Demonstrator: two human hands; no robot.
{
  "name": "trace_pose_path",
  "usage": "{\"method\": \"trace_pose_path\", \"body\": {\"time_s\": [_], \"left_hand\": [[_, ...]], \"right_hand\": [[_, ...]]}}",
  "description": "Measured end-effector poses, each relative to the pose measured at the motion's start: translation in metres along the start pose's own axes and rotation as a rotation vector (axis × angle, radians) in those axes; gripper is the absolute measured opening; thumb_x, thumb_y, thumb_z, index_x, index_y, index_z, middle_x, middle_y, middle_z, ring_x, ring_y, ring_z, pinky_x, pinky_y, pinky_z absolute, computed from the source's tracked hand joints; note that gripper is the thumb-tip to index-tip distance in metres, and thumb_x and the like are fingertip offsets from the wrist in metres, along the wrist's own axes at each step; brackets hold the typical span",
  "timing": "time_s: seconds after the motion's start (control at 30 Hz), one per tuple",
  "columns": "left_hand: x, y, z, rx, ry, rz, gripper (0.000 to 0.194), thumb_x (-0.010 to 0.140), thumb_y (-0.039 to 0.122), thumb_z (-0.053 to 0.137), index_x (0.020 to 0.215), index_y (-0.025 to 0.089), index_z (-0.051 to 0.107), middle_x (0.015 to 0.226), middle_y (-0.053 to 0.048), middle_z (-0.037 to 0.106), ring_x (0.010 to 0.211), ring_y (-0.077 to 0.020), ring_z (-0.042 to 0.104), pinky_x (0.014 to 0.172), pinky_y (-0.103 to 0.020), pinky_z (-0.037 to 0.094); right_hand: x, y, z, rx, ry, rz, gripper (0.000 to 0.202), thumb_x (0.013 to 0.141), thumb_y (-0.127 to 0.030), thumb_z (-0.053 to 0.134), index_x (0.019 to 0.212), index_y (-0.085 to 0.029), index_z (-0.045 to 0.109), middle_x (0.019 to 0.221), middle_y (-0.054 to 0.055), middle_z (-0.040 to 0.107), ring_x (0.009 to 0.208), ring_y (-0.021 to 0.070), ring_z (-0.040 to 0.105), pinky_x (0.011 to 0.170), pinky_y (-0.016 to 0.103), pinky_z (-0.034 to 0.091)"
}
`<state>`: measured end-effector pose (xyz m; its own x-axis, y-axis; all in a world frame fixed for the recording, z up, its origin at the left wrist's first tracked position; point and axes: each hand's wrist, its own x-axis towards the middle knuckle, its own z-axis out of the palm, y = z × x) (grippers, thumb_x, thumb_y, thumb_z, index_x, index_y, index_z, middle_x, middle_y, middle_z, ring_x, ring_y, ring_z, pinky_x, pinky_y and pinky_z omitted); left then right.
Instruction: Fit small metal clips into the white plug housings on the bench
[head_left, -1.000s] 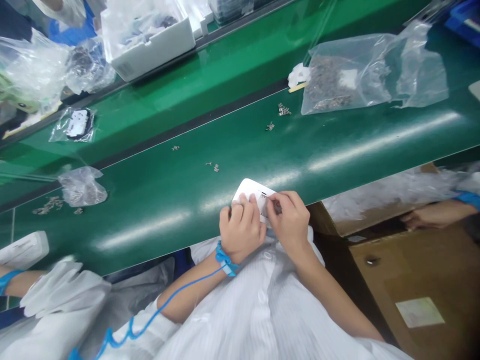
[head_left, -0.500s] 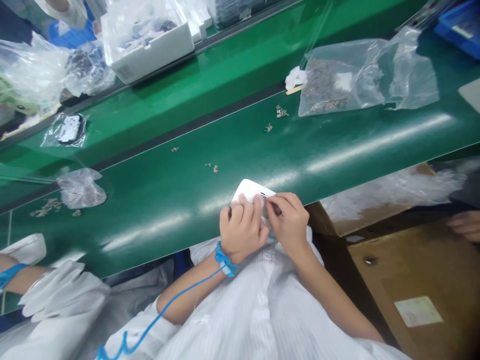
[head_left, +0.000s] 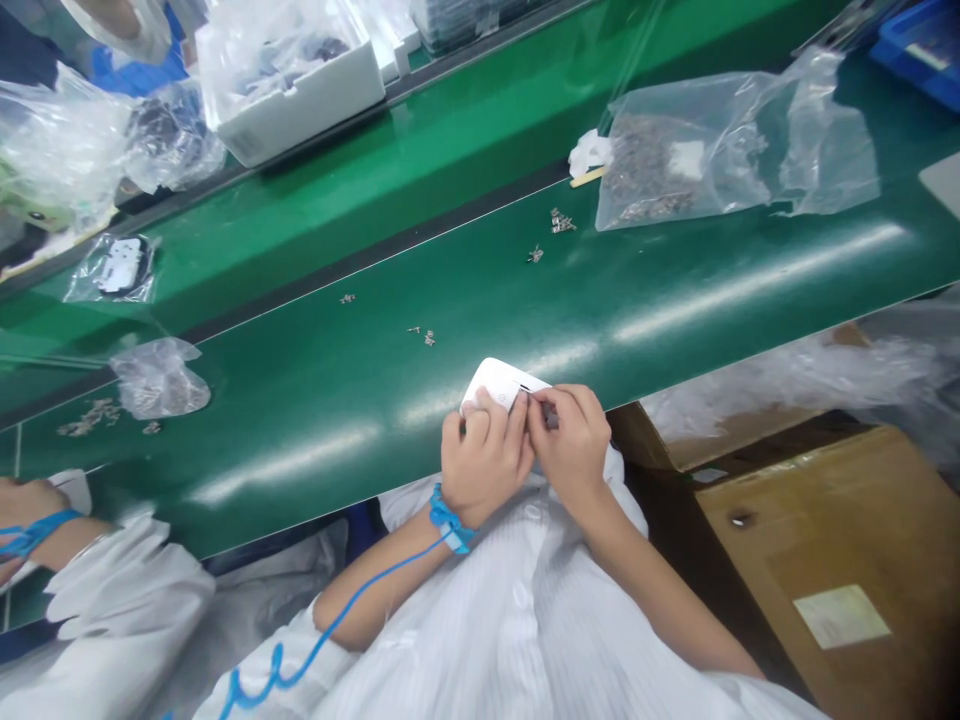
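Note:
A white plastic casing (head_left: 489, 378) with rounded corners and a dark slot lies at the near edge of the green bench, partly covered by my fingers. My left hand (head_left: 484, 450), with a blue wrist strap (head_left: 448, 518) and coiled cord, is closed over the casing's near side. My right hand (head_left: 571, 435) pinches at the casing's right edge beside the slot. Whatever small part its fingertips may hold is too hidden to name. Small metal parts (head_left: 429, 338) lie on the bench beyond the casing.
A clear bag of small metal parts (head_left: 652, 170) lies at back right, with loose metal pieces (head_left: 561, 222) beside it. A smaller bag (head_left: 161, 378) sits left. A co-worker's hand (head_left: 34, 510) works at far left. A cardboard box (head_left: 840, 540) stands right, below the bench edge.
My right fingertips have shifted slightly along the casing's edge, and my left fingers have moved a little, showing more of its face. The co-worker's hand at left has moved further into view.

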<state>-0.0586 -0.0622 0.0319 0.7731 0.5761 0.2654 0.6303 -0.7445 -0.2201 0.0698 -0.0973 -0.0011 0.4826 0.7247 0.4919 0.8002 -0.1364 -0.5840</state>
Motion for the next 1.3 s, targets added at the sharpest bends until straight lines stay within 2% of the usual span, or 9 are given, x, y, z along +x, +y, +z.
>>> {"method": "trace_pose_path", "body": {"time_s": [0.13, 0.23, 0.47, 0.57, 0.67, 0.73, 0.87, 1.0, 1.3], "left_hand": [[0.003, 0.003, -0.002, 0.026, -0.007, -0.010, 0.052, 0.095, 0.042, 0.049, 0.141, 0.018, 0.055, 0.129, -0.020, 0.064, 0.103, -0.0322, 0.059, 0.085, -0.046, 0.040], [0.003, 0.004, -0.003, 0.035, -0.014, -0.011, 0.052, 0.095, 0.042, 0.048, 0.141, 0.019, 0.055, 0.128, -0.020, 0.064, 0.102, -0.0317, 0.060, 0.084, -0.045, 0.040], [0.003, 0.004, -0.002, 0.035, -0.023, -0.015, 0.051, 0.096, 0.040, 0.048, 0.141, 0.018, 0.054, 0.128, -0.019, 0.064, 0.103, -0.0311, 0.060, 0.086, -0.045, 0.040], [0.004, 0.003, -0.002, 0.023, -0.023, -0.009, 0.051, 0.096, 0.040, 0.048, 0.141, 0.017, 0.055, 0.128, -0.020, 0.064, 0.103, -0.0312, 0.060, 0.086, -0.045, 0.040], [0.003, 0.000, -0.001, -0.023, -0.010, 0.003, 0.051, 0.095, 0.040, 0.049, 0.141, 0.017, 0.055, 0.130, -0.021, 0.063, 0.103, -0.0319, 0.061, 0.085, -0.045, 0.039], [0.001, -0.002, 0.000, -0.071, -0.005, -0.005, 0.052, 0.094, 0.039, 0.050, 0.142, 0.018, 0.054, 0.133, -0.022, 0.061, 0.104, -0.0325, 0.061, 0.085, -0.046, 0.039], [-0.004, -0.003, 0.002, -0.128, -0.022, -0.033, 0.054, 0.093, 0.037, 0.051, 0.145, 0.022, 0.050, 0.139, -0.021, 0.058, 0.109, -0.0338, 0.060, 0.088, -0.048, 0.039], [-0.006, -0.002, 0.002, -0.118, -0.021, -0.033, 0.055, 0.093, 0.037, 0.050, 0.146, 0.021, 0.050, 0.141, -0.022, 0.056, 0.109, -0.0341, 0.060, 0.088, -0.049, 0.039], [-0.004, 0.000, 0.003, -0.078, 0.011, -0.026, 0.054, 0.092, 0.038, 0.051, 0.143, 0.018, 0.053, 0.135, -0.022, 0.060, 0.105, -0.0331, 0.061, 0.087, -0.047, 0.038]], "right_hand": [[-0.003, 0.003, -0.002, 0.036, 0.009, -0.029, 0.007, 0.091, -0.015, 0.060, 0.091, -0.018, 0.067, 0.088, 0.008, 0.066, 0.081, 0.0208, 0.062, 0.071, 0.035, 0.055], [-0.007, 0.006, -0.003, 0.118, 0.041, -0.059, 0.015, 0.090, -0.012, 0.062, 0.101, -0.020, 0.068, 0.093, 0.007, 0.070, 0.082, 0.0194, 0.066, 0.072, 0.034, 0.057], [-0.010, 0.007, -0.002, 0.136, 0.078, -0.097, 0.020, 0.088, -0.008, 0.064, 0.101, -0.022, 0.069, 0.085, 0.002, 0.075, 0.076, 0.0168, 0.068, 0.071, 0.031, 0.057], [-0.011, 0.010, -0.004, 0.115, 0.034, -0.150, 0.021, 0.089, -0.007, 0.061, 0.101, -0.022, 0.070, 0.086, 0.002, 0.076, 0.078, 0.0174, 0.069, 0.073, 0.032, 0.056], [-0.012, 0.014, -0.006, 0.070, -0.063, -0.183, 0.019, 0.092, -0.010, 0.058, 0.101, -0.022, 0.070, 0.092, 0.004, 0.077, 0.086, 0.0197, 0.070, 0.078, 0.035, 0.055], [-0.011, 0.014, -0.006, 0.064, -0.085, -0.164, 0.019, 0.093, -0.011, 0.055, 0.100, -0.022, 0.069, 0.091, 0.004, 0.077, 0.086, 0.0196, 0.070, 0.079, 0.036, 0.055], [-0.003, 0.008, -0.005, 0.074, 0.022, -0.014, 0.014, 0.091, -0.016, 0.058, 0.099, -0.022, 0.068, 0.103, 0.008, 0.073, 0.076, 0.0173, 0.068, 0.070, 0.034, 0.058], [0.007, 0.005, -0.006, 0.116, -0.038, 0.060, 0.018, 0.087, -0.013, 0.058, 0.100, -0.020, 0.068, 0.103, 0.007, 0.071, 0.061, 0.0128, 0.061, 0.062, 0.030, 0.056], [0.014, 0.004, -0.006, 0.078, -0.100, 0.052, 0.020, 0.082, -0.010, 0.060, 0.098, -0.019, 0.067, 0.102, 0.007, 0.071, 0.080, 0.0181, 0.068, 0.067, 0.029, 0.056]]}}
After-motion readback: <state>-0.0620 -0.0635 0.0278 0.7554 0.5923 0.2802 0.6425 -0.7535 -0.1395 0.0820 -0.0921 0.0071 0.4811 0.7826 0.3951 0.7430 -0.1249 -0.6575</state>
